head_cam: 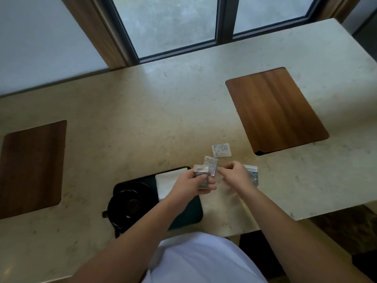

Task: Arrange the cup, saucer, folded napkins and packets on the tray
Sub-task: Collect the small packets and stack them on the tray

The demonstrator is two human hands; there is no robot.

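A dark tray (189, 215) lies at the near edge of the stone counter. On its left end sits a black cup (127, 209) on a black saucer (142, 187). A white folded napkin (166, 181) lies on the tray's far part. My left hand (192, 183) is above the tray's right end and grips several silvery packets (208, 167), fanned upward. My right hand (235, 173) hovers just right of them with fingers loosely curled, holding nothing I can see. One packet (221, 150) lies on the counter beyond the hands; another packet (253, 174) is partly hidden by my right hand.
Two wooden inset boards are set in the counter, one board (275, 111) at the far right and one board (30, 168) at the left. A window (173, 25) runs along the back. The counter's front edge (306, 216) drops off at the right.
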